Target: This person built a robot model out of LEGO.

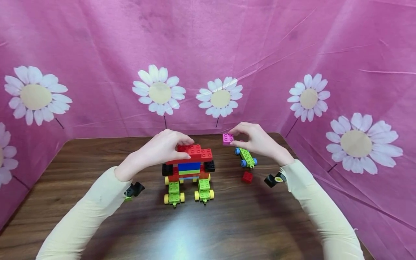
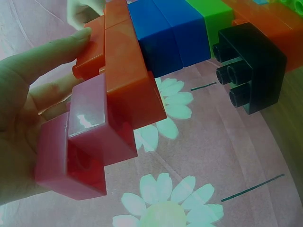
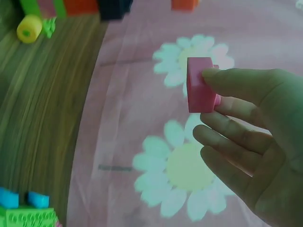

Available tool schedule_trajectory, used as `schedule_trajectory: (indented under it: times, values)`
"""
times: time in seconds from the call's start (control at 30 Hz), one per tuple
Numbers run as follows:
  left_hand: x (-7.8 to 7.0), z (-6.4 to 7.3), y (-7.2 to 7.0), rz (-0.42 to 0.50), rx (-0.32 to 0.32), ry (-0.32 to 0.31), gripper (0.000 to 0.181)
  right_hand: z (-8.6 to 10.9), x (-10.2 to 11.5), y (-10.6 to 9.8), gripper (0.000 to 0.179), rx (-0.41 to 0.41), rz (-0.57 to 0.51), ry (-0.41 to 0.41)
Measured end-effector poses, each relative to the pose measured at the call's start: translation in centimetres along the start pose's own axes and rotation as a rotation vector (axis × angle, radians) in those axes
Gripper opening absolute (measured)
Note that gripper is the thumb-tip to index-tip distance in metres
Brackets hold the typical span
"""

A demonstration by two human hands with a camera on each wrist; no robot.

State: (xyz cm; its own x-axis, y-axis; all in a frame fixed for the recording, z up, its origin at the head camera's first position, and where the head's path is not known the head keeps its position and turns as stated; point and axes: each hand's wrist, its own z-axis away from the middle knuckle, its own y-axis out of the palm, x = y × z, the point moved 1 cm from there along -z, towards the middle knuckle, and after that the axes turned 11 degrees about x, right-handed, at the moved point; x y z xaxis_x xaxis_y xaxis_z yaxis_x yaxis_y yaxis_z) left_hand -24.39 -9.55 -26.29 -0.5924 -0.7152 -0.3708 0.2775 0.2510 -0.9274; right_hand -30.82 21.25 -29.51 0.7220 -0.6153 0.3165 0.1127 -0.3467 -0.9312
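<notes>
My left hand [image 1: 165,146] holds the top of a toy brick build, its thumb on a red brick [image 2: 92,54] and its other fingers partly hidden behind. The build has red bricks [image 1: 195,151] on top, blue bricks [image 1: 189,166] in the middle, and green bases [image 1: 173,187] on yellow wheels below. Two pink bricks [image 2: 90,118] at its end sit against the left palm; the left hand covers them in the head view. To the right, my right hand [image 1: 255,139] pinches a pink brick [image 1: 228,139] between thumb and fingertips, apart from the build.
A green wheeled base [image 1: 246,157] with blue wheels stands on the brown table [image 1: 107,231] below the right hand. Near it lies a loose red brick [image 1: 247,177]. Black bricks [image 1: 209,166] stick out from the build's sides. A pink flowered cloth [image 1: 208,43] hangs behind the table.
</notes>
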Motion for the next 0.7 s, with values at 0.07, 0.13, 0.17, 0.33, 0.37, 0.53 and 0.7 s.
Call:
schedule_trajectory:
  times: [0.07, 0.13, 0.17, 0.33, 0.37, 0.53, 0.7]
  values:
    - [0.1, 0.0, 0.1, -0.003, -0.003, -0.001, 0.044, -0.1, 0.9, -0.1, 0.033, 0.001, -0.011, -0.02]
    - [0.1, 0.0, 0.1, -0.013, -0.007, 0.004, 0.043, -0.1, 1.7, -0.2, 0.032, 0.0, -0.022, -0.038]
    - [0.1, 0.0, 0.1, -0.018, -0.009, 0.005, 0.042, -0.1, 1.9, -0.2, 0.031, -0.001, -0.025, -0.05]
    - [0.1, -0.1, 0.0, -0.032, -0.01, -0.003, 0.042, 0.0, 3.2, -0.1, 0.029, -0.02, -0.039, -0.101]
    - [0.1, -0.1, 0.1, -0.036, -0.009, -0.003, 0.042, 0.0, 3.5, -0.1, 0.029, -0.022, -0.041, -0.11]
    - [0.1, -0.1, 0.0, -0.035, -0.005, -0.008, 0.042, -0.1, 4.2, 0.3, 0.029, -0.013, -0.046, -0.15]
    - [0.1, -0.1, 0.0, -0.025, -0.003, -0.008, 0.041, -0.3, 4.4, 0.9, 0.029, 0.014, -0.047, -0.163]
